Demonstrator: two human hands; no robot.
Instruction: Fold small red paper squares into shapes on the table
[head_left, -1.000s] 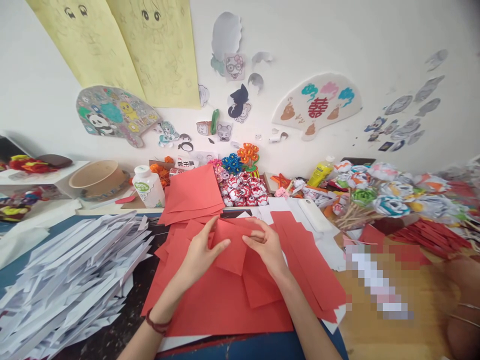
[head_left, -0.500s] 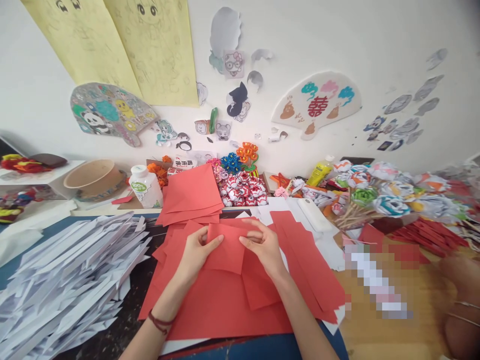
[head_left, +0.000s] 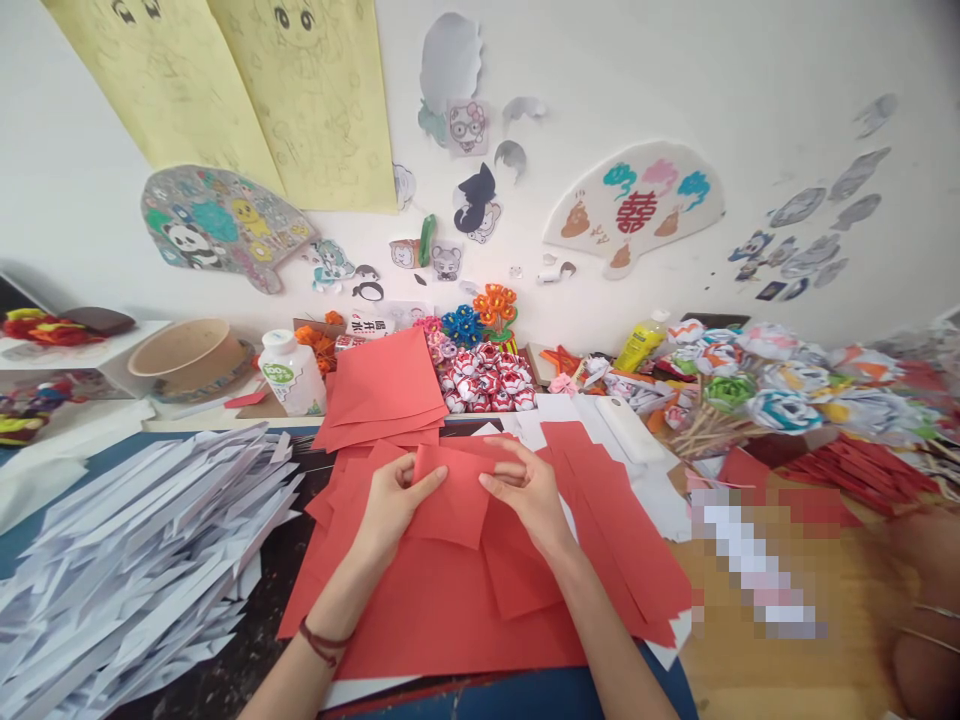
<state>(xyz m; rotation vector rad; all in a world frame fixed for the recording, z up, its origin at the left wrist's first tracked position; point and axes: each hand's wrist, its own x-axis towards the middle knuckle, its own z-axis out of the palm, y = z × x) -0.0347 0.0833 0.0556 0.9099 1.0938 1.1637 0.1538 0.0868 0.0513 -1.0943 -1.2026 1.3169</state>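
Note:
A small square of red paper (head_left: 451, 505) is held up between my two hands, above larger red sheets (head_left: 442, 620). My left hand (head_left: 394, 495) pinches its upper left side, thumb in front. At its upper right, my right hand (head_left: 529, 490) pinches the edge between thumb and fingers. The paper's far side and the fingertips behind it are hidden. Beneath the right wrist lies another red piece (head_left: 521, 570). Long red strips (head_left: 607, 530) lie to the right of that hand, and a stack of red squares (head_left: 386, 385) stands behind the left one.
A big heap of folded white paper strips (head_left: 142, 550) covers the left side. Behind stand a white bottle (head_left: 291, 372), red-and-white paper flowers (head_left: 491, 380) and a yellow bottle (head_left: 640, 342). Wrapped flowers (head_left: 787, 390) lie at right. Another person's arm (head_left: 926, 610) shows at the right edge.
Almost nothing differs. Both hands keep their grip on the red paper in the same place, and its lower edge has shifted very slightly.

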